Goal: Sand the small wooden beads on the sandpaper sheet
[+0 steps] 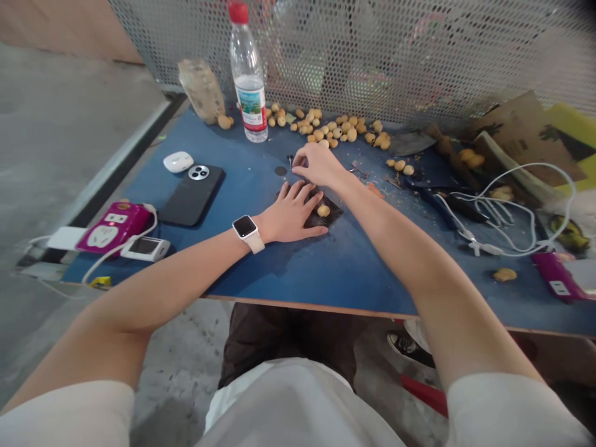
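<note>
Right hand [317,162]: thumb and fingertips drawn into a narrow pinch, right at a small dark metal piece [290,160]; cannot tell whether anything is between them. Left hand [289,214]: palm down, fingers spread, nothing gripped.

Tan nut-like piece [323,211]: sits on a dark sheet [333,213], in the gap between left thumb and index finger. Looks light, dry and firm; rounded, so probably apt to roll. Best taken at its widest part, thumb against fingertip, gently in case the skin cracks. The metal piece looks stiff and light, fiddly to lift; pinch it at the upright end.

Just left of the metal piece, a dark disc [280,171] lies flat on the blue table [279,273]. Farther back, a heap of similar tan pieces [351,134] along the mesh panel [316,68], water bottle [251,102] upright at its left end. Left side: black phone [189,197], magenta power strip [118,225]. Right side: white cable [526,166] looping over dark-handled tools [440,208].
</note>
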Motion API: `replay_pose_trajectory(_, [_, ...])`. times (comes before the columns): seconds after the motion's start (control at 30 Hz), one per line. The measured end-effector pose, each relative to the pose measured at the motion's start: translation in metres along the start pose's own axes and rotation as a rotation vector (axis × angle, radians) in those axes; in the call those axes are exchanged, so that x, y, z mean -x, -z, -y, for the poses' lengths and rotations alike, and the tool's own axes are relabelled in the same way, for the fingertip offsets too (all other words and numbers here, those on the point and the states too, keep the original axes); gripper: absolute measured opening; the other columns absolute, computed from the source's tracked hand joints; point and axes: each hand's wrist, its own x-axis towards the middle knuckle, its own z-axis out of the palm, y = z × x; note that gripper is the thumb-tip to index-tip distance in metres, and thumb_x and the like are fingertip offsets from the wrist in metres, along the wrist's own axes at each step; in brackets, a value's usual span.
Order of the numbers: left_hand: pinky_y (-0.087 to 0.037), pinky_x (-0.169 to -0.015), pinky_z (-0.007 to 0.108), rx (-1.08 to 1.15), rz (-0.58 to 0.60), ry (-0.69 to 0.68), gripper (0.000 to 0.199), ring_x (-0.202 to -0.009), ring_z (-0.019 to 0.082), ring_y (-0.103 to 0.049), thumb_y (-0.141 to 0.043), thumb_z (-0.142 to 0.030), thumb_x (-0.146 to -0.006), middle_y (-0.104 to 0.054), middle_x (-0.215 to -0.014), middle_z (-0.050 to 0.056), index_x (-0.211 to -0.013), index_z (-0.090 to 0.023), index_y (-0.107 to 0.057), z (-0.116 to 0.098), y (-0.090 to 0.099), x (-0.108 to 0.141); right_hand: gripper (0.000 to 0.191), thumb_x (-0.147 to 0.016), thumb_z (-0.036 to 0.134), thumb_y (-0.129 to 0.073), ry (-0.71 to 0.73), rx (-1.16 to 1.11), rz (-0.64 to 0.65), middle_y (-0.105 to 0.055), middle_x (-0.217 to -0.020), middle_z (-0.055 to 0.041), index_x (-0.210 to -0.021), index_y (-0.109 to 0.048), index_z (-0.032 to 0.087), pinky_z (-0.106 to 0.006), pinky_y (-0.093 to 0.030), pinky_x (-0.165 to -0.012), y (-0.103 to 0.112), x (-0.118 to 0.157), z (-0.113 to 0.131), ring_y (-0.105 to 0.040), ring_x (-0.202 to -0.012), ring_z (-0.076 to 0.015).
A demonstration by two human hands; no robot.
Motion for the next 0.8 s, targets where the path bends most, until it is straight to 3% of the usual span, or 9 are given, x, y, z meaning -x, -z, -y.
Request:
replay_pose_trajectory(0.2, [-0.029,-0.145,0.082,-0.01,-0.03,-0.024,0.103,-0.177,0.06,-0.04,-0.056,-0.085,-0.118,-0.048,-0.19,0.035,-0.186,-0.007,-0.053,0.004,-0.002,0.001,0.007,-0.114,0.022,-0.078,-0.012,0.213,0.051,-0.081,-0.128,-0.0183,-0.109,-0.083,0.019,-0.057,-0.061,-0.122,0.0,0.006,0.019,-0.077,-0.13,-0.0381])
replay_pose_trajectory(0.33, [-0.029,-0.146,0.08,-0.016,-0.032,-0.033,0.103,-0.18,0.059,-0.037,-0.052,-0.087,-0.119,-0.044,-0.194,0.031,-0.188,-0.011,-0.05,0.008,-0.004,0.001,0.017,-0.118,0.018,-0.065,-0.119,0.178,0.013,-0.084,-0.125,-0.0155,-0.125,-0.08,0.019,-0.05,-0.063,-0.113,0.021,0.025,0.028,-0.078,-0.122,-0.034])
replay_pose_trajectory(0.43, [-0.026,-0.147,0.082,-0.007,-0.015,-0.025,0.104,-0.182,0.059,-0.034,-0.049,-0.087,-0.12,-0.042,-0.195,0.032,-0.191,-0.011,-0.046,0.008,-0.005,0.001,0.013,-0.115,0.019,-0.069,-0.119,0.044,-0.094,-0.087,-0.112,-0.0113,-0.116,-0.081,0.023,-0.049,-0.065,-0.11,0.042,0.056,0.024,-0.079,-0.109,-0.032])
replay_pose_trajectory(0.57, [-0.021,-0.15,0.083,0.04,-0.002,-0.004,0.102,-0.184,0.059,-0.03,-0.051,-0.085,-0.12,-0.04,-0.197,0.03,-0.192,-0.012,-0.045,0.007,-0.002,0.0,0.009,-0.1,0.018,-0.084,-0.175,-0.081,-0.22,-0.087,-0.101,-0.0061,-0.106,-0.083,0.025,-0.048,-0.067,-0.103,0.072,0.127,0.002,-0.08,-0.095,-0.0275])
replay_pose_trajectory(0.67, [-0.019,-0.151,0.082,0.058,0.01,0.008,0.101,-0.185,0.058,-0.029,-0.052,-0.083,-0.12,-0.041,-0.197,0.029,-0.192,-0.013,-0.046,0.005,0.0,0.0,0.012,-0.09,0.015,-0.09,-0.311,-0.133,-0.407,-0.085,-0.093,-0.0046,-0.095,-0.083,0.023,-0.044,-0.065,-0.093,0.096,0.186,-0.023,-0.078,-0.087,-0.0245])
replay_pose_trajectory(0.8, [-0.018,-0.151,0.082,0.052,0.037,0.022,0.102,-0.187,0.058,-0.026,-0.049,-0.083,-0.12,-0.039,-0.198,0.03,-0.192,-0.01,-0.045,0.005,0.002,0.0,0.023,-0.08,0.001,-0.088,-0.606,-0.273,-0.866,-0.082,-0.086,-0.0056,-0.089,-0.081,0.021,-0.041,-0.059,-0.081,0.13,0.246,-0.051,-0.071,-0.077,-0.0203])
